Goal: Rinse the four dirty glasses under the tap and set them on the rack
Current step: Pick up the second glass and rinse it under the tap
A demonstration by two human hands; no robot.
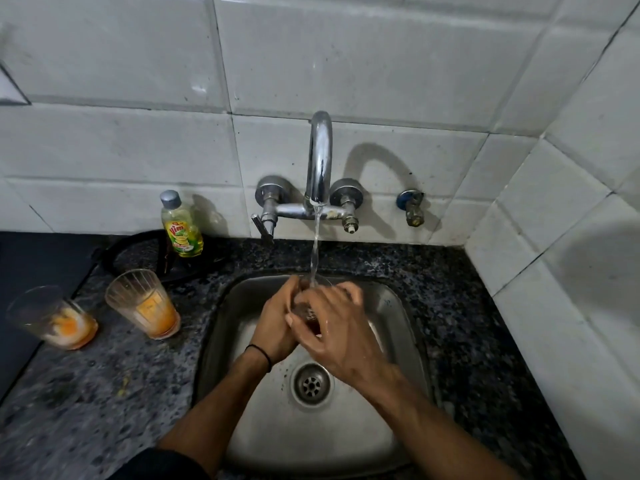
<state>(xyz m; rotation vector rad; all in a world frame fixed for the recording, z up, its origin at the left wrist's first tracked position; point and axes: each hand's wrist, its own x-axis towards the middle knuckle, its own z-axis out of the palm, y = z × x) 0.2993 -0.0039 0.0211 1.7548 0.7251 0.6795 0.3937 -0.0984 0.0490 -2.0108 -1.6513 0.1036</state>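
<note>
Both grips wrapped round one glass [306, 308] under the tap [319, 161] stream: left hand [275, 323] and right hand [332, 327] hiding most of it. Left of the grips, on the tabletop [104, 375], two orange-stained glasses [143, 303], the farther blurred.

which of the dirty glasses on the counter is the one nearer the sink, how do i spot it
Start at the steel sink and look left across the speckled granite counter. The first glass stands just in front of the yellow dish soap bottle. It is ribbed with orange residue at its bottom, and sits closer to the sink than the other dirty glass by the dark stovetop.
</note>
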